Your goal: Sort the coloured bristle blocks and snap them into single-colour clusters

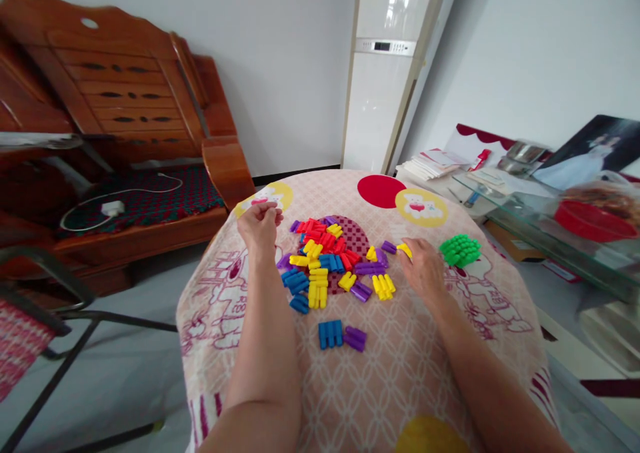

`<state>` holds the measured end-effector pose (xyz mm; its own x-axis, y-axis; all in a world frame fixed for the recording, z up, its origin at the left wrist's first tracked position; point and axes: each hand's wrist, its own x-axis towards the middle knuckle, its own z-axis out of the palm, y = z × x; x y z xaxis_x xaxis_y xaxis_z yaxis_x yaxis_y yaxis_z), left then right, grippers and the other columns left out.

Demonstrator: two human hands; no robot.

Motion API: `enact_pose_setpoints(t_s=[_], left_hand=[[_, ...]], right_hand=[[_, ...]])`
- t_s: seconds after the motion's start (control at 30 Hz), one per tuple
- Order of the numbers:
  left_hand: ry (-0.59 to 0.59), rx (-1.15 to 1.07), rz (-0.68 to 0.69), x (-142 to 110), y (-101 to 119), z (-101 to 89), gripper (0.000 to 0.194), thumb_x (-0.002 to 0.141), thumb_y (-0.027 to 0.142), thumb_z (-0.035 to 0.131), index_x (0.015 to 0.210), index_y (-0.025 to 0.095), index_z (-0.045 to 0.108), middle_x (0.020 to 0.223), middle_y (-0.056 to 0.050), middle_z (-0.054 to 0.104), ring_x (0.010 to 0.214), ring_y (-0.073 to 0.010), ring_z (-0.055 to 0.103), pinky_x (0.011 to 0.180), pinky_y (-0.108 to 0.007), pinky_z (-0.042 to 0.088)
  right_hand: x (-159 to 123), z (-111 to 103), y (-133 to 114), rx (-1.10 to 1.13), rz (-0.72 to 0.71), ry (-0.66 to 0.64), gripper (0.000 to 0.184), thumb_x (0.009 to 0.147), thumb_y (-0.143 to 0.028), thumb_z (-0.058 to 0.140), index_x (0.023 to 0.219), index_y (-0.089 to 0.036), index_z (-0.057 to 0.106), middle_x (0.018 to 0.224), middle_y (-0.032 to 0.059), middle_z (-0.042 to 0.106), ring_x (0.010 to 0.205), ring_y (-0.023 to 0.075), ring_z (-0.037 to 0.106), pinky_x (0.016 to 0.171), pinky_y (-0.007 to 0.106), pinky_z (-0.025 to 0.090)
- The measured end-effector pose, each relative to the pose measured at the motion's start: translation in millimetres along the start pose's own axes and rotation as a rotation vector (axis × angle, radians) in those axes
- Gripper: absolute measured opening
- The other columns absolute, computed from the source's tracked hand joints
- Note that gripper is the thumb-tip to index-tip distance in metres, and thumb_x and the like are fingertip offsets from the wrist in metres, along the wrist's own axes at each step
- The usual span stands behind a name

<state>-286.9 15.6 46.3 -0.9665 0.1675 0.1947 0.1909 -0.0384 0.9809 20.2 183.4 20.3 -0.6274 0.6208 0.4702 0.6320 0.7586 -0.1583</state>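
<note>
My left hand point(261, 226) is raised at the left of a loose pile, its fingers curled together; anything in them is hidden. My right hand point(424, 266) pinches a yellow plastic toy block point(405, 249) at the pile's right side, close to a purple block point(389, 247). The ribbed blocks lie mixed: red blocks point(314, 228), yellow blocks point(318, 288), blue blocks point(296, 282) and purple blocks point(361, 290). Nearer me, a blue group point(331, 334) lies beside a purple group point(355, 338). Green blocks point(460, 250) are bunched together right of my right hand.
A patterned cloth covers the round table point(400, 386). Behind at left stands a wooden bench point(125, 93) with a white charger point(113, 208) on its seat. A glass-topped stand point(560, 240) with papers and a red bowl point(595, 221) is at right. A metal-framed chair point(90, 316) sits at left.
</note>
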Motion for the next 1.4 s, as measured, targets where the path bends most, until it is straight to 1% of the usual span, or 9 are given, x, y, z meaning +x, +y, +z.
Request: enact_pose_setpoints(t_s=[0.1, 0.2, 0.33, 0.5, 0.67, 0.93, 1.03, 1.23, 1.4], left_hand=[[0.046, 0.0, -0.061, 2.6, 1.5, -5.6, 0.036, 0.071, 0.024, 0.051, 0.098, 0.01, 0.07, 0.079, -0.005, 0.072, 0.064, -0.011, 0.067, 0.066, -0.024, 0.057], [0.008, 0.021, -0.083, 2.9, 0.0, -8.0, 0.035, 0.072, 0.025, 0.052, 0.098, 0.011, 0.07, 0.081, -0.006, 0.073, 0.066, -0.0116, 0.068, 0.066, -0.024, 0.057], [-0.184, 0.18, -0.096, -0.3, -7.2, -5.1, 0.03, 0.072, 0.025, 0.056, 0.095, 0.013, 0.071, 0.077, -0.005, 0.072, 0.063, -0.0127, 0.067, 0.06, -0.023, 0.054], [-0.503, 0.493, -0.101, -6.8, -15.2, 5.3, 0.026, 0.073, 0.025, 0.064, 0.095, 0.014, 0.073, 0.066, -0.005, 0.07, 0.058, -0.0169, 0.066, 0.055, -0.024, 0.051], [-0.696, 0.675, 0.034, -16.5, -11.2, 16.7, 0.044, 0.07, 0.022, 0.072, 0.114, 0.018, 0.071, 0.085, -0.005, 0.075, 0.066, -0.0191, 0.068, 0.059, -0.027, 0.052], [-0.847, 0.697, 0.267, -35.1, -5.5, 43.0, 0.059, 0.069, 0.01, 0.068, 0.127, 0.02, 0.066, 0.11, -0.007, 0.075, 0.094, -0.0207, 0.07, 0.083, -0.028, 0.054], [-0.896, 0.697, 0.333, -47.2, -4.2, 56.1, 0.055, 0.07, 0.013, 0.07, 0.125, 0.019, 0.067, 0.105, -0.007, 0.076, 0.094, -0.021, 0.07, 0.084, -0.029, 0.054], [-0.968, 0.724, 0.379, -64.9, -7.4, 76.3, 0.04, 0.075, 0.018, 0.069, 0.115, 0.016, 0.07, 0.092, -0.006, 0.075, 0.089, -0.0204, 0.069, 0.081, -0.029, 0.053], [-1.018, 0.776, 0.491, -71.6, -8.6, 79.9, 0.048, 0.075, 0.024, 0.071, 0.122, 0.017, 0.068, 0.098, -0.007, 0.074, 0.095, -0.0233, 0.068, 0.086, -0.031, 0.051]], right_hand=[[-4.1, 16.3, 11.6, 0.042, -0.028, 0.018, 0.042, 0.095, -0.034, 0.045, 0.128, -0.014, 0.061, 0.122, 0.0187, 0.063, 0.113, 0.0312, 0.056, 0.097, 0.043, 0.044], [-7.0, 32.1, 18.5, 0.159, -0.02, -0.032, 0.046, 0.096, -0.037, 0.042, 0.133, -0.015, 0.058, 0.123, 0.0186, 0.063, 0.116, 0.0318, 0.056, 0.102, 0.049, 0.044], [-12.8, 40.1, 1.8, 0.462, -0.132, -0.131, 0.05, 0.097, -0.04, 0.043, 0.141, -0.018, 0.052, 0.137, 0.0158, 0.058, 0.128, 0.0284, 0.053, 0.11, 0.05, 0.041], [-20.5, 31.0, -30.6, 0.706, -0.306, -0.3, 0.05, 0.097, -0.038, 0.048, 0.144, -0.022, 0.053, 0.15, 0.0119, 0.05, 0.14, 0.026, 0.044, 0.118, 0.048, 0.034], [-22.5, 18.7, -37.2, 0.825, -0.4, -0.428, 0.048, 0.097, -0.036, 0.051, 0.143, -0.025, 0.054, 0.147, 0.0104, 0.054, 0.138, 0.0253, 0.047, 0.117, 0.049, 0.035], [-24.6, 6.1, -45.0, 1.028, -0.371, -0.59, 0.045, 0.094, -0.041, 0.056, 0.135, -0.026, 0.063, 0.138, 0.0081, 0.062, 0.13, 0.0271, 0.056, 0.112, 0.047, 0.042], [-24.1, 5.6, -43.3, 1.033, -0.283, -0.539, 0.039, 0.092, -0.041, 0.058, 0.124, -0.024, 0.07, 0.126, 0.0082, 0.07, 0.119, 0.0273, 0.064, 0.105, 0.045, 0.048], [-18.9, 13.4, -21.4, 0.936, -0.059, -0.242, 0.032, 0.089, -0.042, 0.061, 0.108, -0.021, 0.075, 0.11, 0.0094, 0.076, 0.107, 0.0267, 0.069, 0.098, 0.043, 0.052], [-20.7, 22.9, -13.3, 0.875, -0.02, -0.194, 0.034, 0.088, -0.04, 0.06, 0.111, -0.019, 0.073, 0.112, 0.0108, 0.075, 0.102, 0.0256, 0.071, 0.093, 0.041, 0.055]])
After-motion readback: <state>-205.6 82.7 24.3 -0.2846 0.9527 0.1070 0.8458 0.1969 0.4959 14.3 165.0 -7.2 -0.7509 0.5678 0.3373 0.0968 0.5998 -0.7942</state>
